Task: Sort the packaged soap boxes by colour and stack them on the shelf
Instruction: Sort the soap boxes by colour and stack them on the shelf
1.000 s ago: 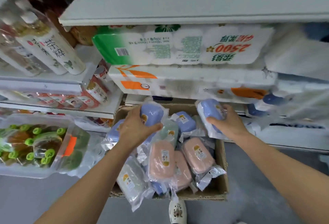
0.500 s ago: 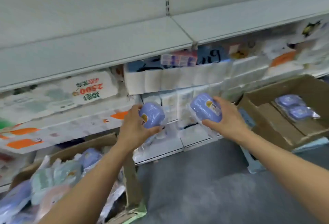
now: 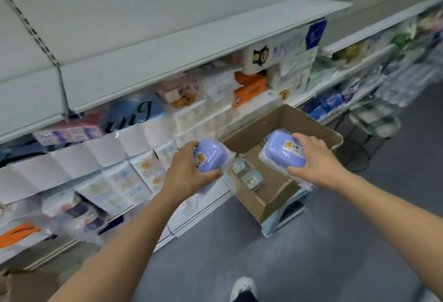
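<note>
far left: a metal shelf [image 3: 143, 71] runs across the upper frame, bare on top. under it, rows of white wrapped paper packs [image 3: 100, 158], blurred; labels not readable. an orange-marked pack [image 3: 19, 232] sits low at the left edge.

left hand [image 3: 185, 172]: grip clamped on a blue soap box [image 3: 209, 159] in clear wrap, fingers over the top, thumb curled under the near side. box held in the air in front of the paper packs, just left of the cardboard box. small yellow label faces the camera.

centre: an open cardboard box [image 3: 259, 202] sits on a pale stool [image 3: 282, 217] on the grey floor [image 3: 299, 253], flaps up. inside, two pale greenish soap boxes [image 3: 247, 173] lie on the bottom, near the left wall, touching each other.

right hand [image 3: 316, 160]: grip clamped on a second blue soap box [image 3: 281, 154], fingers across the far end, thumb on the near edge. box held over the open cardboard box, above the inside, not touching it. the two blue boxes are apart, roughly level.

bottom centre: a white shoe [image 3: 242, 287] on the floor.

far right: more shelf stock, too blurred to name.
</note>
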A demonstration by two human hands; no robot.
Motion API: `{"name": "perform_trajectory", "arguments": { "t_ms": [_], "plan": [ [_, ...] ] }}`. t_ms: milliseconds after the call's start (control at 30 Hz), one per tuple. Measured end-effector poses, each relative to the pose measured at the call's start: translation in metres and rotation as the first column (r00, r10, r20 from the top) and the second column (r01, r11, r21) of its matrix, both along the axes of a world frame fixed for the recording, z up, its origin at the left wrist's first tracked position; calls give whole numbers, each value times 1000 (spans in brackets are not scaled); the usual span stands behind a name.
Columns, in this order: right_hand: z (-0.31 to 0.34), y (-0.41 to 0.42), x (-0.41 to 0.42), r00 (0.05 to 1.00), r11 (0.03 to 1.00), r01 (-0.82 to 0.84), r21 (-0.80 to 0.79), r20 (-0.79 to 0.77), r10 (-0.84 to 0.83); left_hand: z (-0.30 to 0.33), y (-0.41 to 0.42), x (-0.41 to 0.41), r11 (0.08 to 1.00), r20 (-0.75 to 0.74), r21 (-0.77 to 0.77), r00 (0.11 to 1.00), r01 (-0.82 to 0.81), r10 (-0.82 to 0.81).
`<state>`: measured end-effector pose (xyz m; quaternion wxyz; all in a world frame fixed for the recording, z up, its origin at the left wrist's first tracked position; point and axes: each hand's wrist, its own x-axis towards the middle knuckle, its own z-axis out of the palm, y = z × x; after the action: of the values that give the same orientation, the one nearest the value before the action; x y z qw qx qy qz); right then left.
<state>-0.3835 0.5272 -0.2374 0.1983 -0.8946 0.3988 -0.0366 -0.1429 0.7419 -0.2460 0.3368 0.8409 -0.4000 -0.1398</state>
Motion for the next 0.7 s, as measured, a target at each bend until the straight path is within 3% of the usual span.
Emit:
{"name": "perform_trajectory", "arguments": {
  "t_ms": [233,467,700],
  "plan": [
    [-14,-145,-26,996,999,22,-41,-86,-25,-27,-146,-23,998,22,-1,998,66,-66],
    [-55,-276,2,967,991,-132,-29,-222,123,-88,-262,-23,995,-52,96,999,3,2],
    [-118,-361,61,905,932,-354,-78,-280,320,-148,-330,-31,952,-47,302,997,-50,68]
  ]
}}
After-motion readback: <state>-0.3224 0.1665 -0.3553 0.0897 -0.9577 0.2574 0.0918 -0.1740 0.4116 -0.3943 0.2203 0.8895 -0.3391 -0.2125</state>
